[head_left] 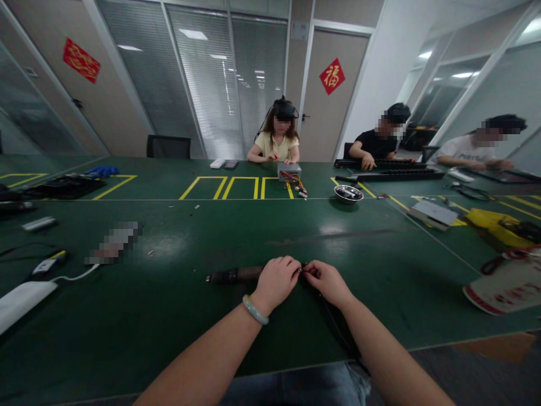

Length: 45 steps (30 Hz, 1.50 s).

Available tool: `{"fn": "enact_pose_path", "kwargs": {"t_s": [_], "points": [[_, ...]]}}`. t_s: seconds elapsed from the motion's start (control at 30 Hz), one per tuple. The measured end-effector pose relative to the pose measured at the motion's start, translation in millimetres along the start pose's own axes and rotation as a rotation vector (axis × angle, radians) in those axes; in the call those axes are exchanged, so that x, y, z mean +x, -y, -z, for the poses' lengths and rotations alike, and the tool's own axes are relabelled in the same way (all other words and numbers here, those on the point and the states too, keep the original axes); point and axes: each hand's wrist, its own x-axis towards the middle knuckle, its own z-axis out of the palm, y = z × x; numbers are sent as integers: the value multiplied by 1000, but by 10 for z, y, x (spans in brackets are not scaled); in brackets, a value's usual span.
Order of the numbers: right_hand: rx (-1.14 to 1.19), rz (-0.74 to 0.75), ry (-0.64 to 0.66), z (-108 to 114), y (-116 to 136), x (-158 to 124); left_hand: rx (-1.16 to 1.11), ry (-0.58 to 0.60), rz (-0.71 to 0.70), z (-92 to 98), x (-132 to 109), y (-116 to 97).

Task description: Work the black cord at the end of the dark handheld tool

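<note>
A dark cylindrical tool [243,275] lies on the green table [169,316], its narrow tip pointing left. My left hand [279,280] rests over the tool's right end, fingers closed near a small metallic piece [300,270]. Close beside it, my right hand [327,282] is closed in a pinch at the same small piece, which is too small to make out. A dark cable [333,324] runs from near my hands toward the table's front edge, passing under my right forearm.
Left: a power strip [25,301], a phone-like device [116,242] and a white adapter [40,224]. Right: a cloth-like bag [507,285] and a yellow item [494,225]. A metal bowl [349,194] stands farther back. Three people sit across, one with a metal box [289,169].
</note>
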Motion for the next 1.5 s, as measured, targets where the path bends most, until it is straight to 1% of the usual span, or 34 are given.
{"fn": "enact_pose_path", "kwargs": {"t_s": [0.73,1.0,1.23,1.5], "points": [[2,-13,5,3,0,-3,-14,4,-6,30,-9,-5],[10,-22,-3,-13,-32,4,4,24,3,53,3,-24],[14,-7,2,-15,-39,3,-21,-4,-6,33,-8,-5],[1,-5,4,1,-9,1,-22,-10,-10,20,-8,0]]}}
